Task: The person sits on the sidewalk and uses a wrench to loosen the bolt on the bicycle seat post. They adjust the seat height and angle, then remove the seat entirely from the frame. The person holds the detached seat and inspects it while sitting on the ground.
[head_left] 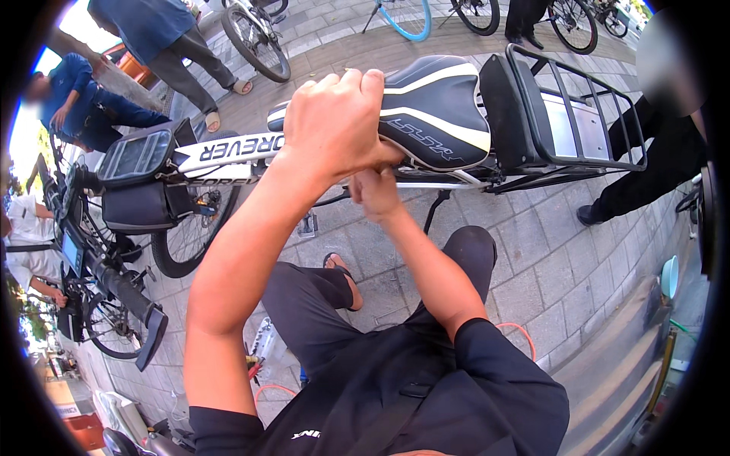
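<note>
My left hand (334,121) is closed over the front part of a black and white bicycle saddle (437,114), its fingers wrapped across the top. Just below the saddle's near edge, my right hand (375,194) is curled into a fist under my left hand. What its fingers grip, if anything, is hidden. The saddle belongs to a bicycle with a white frame tube (236,150), which stands crosswise in front of me, handlebar to the left. The seat post is out of sight behind my hands.
Black bags (144,205) hang on the frame near the handlebar (125,292). A black rear rack (578,125) sits behind the saddle. People stand beyond and at the right. Other bicycles (258,38) line the back. An orange hose (525,334) lies on the paving (532,266); steps run along the lower right.
</note>
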Available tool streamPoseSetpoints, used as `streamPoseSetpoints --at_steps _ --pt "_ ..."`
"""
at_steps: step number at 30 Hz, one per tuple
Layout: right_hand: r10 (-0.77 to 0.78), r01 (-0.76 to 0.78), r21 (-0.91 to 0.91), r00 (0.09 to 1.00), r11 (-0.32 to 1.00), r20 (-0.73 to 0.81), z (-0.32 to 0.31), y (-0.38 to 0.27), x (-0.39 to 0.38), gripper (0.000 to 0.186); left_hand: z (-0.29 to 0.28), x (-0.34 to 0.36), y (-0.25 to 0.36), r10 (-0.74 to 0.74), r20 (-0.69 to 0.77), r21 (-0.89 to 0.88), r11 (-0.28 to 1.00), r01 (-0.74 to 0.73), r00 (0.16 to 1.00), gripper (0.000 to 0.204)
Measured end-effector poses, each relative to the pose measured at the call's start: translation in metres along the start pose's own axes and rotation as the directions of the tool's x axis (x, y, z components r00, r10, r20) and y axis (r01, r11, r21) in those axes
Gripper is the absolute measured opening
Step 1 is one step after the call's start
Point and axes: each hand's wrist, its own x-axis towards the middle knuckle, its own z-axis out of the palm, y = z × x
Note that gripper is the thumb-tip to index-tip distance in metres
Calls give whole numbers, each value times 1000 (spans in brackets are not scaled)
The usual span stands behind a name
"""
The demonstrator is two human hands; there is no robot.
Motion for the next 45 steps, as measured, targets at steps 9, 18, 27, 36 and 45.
streamPoseSetpoints --at_steps 9,18,27,36,45 --pt "34 -1 226 989 974 -144 13 12 -10 33 2 3 5 -6 -7 66 998 7 1000 87" --pt "-3 50 290 987 956 -161 26 12 -15 28 9 0 10 4 -40 72 997 -1 999 79" --pt "161 -198 708 980 677 120 91 14 -25 43 9 -4 3 9 -14 108 994 -7 1000 71" --pt "-49 46 -116 998 992 -29 -20 10 11 15 3 -1 6 9 -37 27 1000 -8 999 87" --pt "161 -157 109 986 982 -31 -3 9 -1 13 20 -13 15 65 -233 111 993 -40 970 103"
